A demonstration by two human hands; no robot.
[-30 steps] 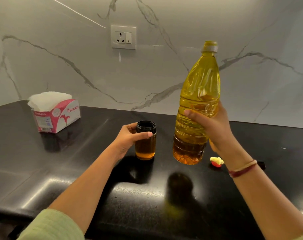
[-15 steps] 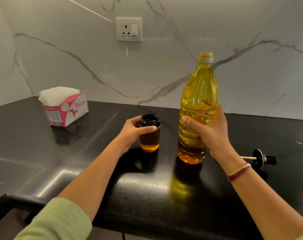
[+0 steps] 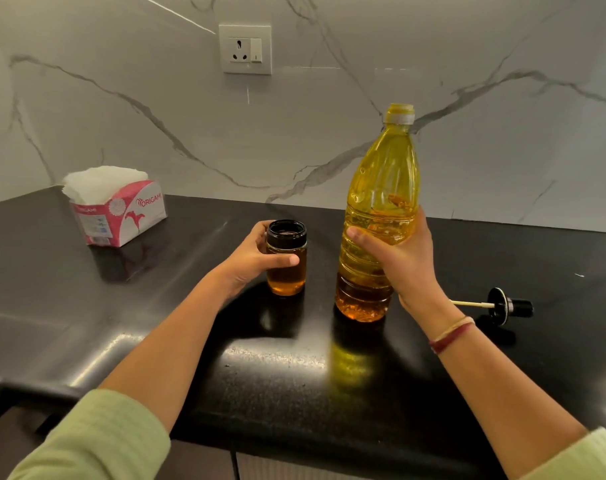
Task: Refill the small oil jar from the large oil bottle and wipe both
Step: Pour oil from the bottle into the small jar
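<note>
Left hand [image 3: 255, 263] wrapped round small oil jar [image 3: 287, 271]; jar lidless, upright on black tabletop [image 3: 156, 323], amber oil nearly up to neck. Right hand [image 3: 403, 263] grips large oil bottle [image 3: 381, 181] at mid-body; bottle uncapped, upright, near jar's right. Pourer stopper [image 3: 502, 304] lies right of bottle. Tissue box [image 3: 121, 211] far left.

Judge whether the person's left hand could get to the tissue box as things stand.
Probably yes: only bare countertop lies between the left hand and the tissue box, but that hand grips the small oil jar and must let go first.
</note>
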